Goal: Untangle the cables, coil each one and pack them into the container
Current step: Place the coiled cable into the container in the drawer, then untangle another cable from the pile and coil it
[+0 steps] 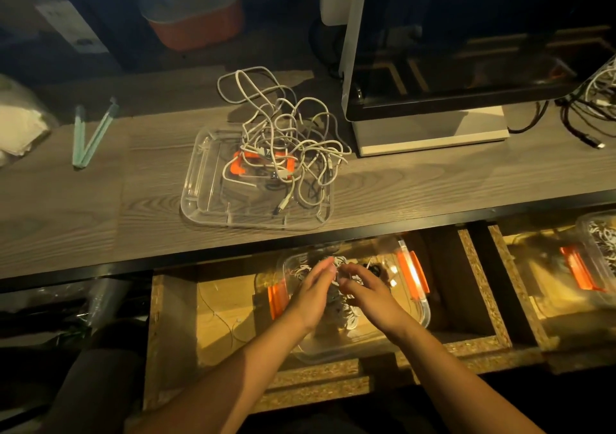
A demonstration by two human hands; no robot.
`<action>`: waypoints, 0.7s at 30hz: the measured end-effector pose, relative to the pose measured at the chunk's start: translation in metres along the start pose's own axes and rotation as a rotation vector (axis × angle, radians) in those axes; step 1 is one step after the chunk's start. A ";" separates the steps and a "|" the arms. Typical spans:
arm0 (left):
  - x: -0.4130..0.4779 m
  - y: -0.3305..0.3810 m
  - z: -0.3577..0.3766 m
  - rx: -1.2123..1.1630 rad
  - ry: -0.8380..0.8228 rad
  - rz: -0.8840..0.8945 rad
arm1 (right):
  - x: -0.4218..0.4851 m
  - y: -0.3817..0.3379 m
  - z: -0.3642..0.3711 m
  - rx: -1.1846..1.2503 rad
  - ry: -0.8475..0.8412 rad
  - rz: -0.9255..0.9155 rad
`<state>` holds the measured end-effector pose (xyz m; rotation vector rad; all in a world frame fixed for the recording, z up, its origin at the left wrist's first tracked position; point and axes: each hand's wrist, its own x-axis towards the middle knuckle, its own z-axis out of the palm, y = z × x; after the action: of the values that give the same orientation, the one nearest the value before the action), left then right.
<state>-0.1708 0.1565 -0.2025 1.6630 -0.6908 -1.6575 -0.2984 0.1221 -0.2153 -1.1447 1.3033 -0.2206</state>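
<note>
Both forearms reach fwd from the bottom edge. L hand (313,290) and R hand (370,292) sit close together, fingertips nearly meeting, inside the clear container (428,317) w/ orange clips, which sits in the open drawer (226,307) below the table (100,216).

L hand: fingers fairly straight, pressed edge-on against the white cable bundle (346,313). R hand: fingers curled over the same bundle and seems to grip it, though the hold is partly hidden. The bundle lies btwn and under the hands, low in the container.

Rest of the job: the tangle of white cables (286,140) is up on the table, heaped over the clear lid (196,183), spilling off its far and R sides. It lies straight ahead of and above the hands, a bit to the L, so L hand is prob the nearer one. The tangle's spread runs roughly far-L to near-R.

Judgement: this is packing a bundle down; the tangle looks untouched, so the task is early to mid.
</note>
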 end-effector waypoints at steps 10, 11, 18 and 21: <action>-0.018 0.042 -0.021 -0.006 0.317 0.345 | -0.005 -0.094 -0.024 -0.480 0.373 -0.435; -0.017 0.047 -0.025 0.009 0.364 0.378 | -0.002 -0.105 -0.023 -0.517 0.388 -0.467; 0.002 0.083 -0.045 0.146 0.349 0.429 | 0.030 -0.132 -0.017 -0.906 0.305 -0.413; 0.010 0.097 -0.048 0.282 0.335 0.551 | 0.035 -0.133 -0.021 -0.882 0.388 -0.500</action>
<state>-0.1138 0.0928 -0.1361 1.6834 -1.1238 -0.9023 -0.2447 0.0235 -0.1338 -2.2727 1.4715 -0.2452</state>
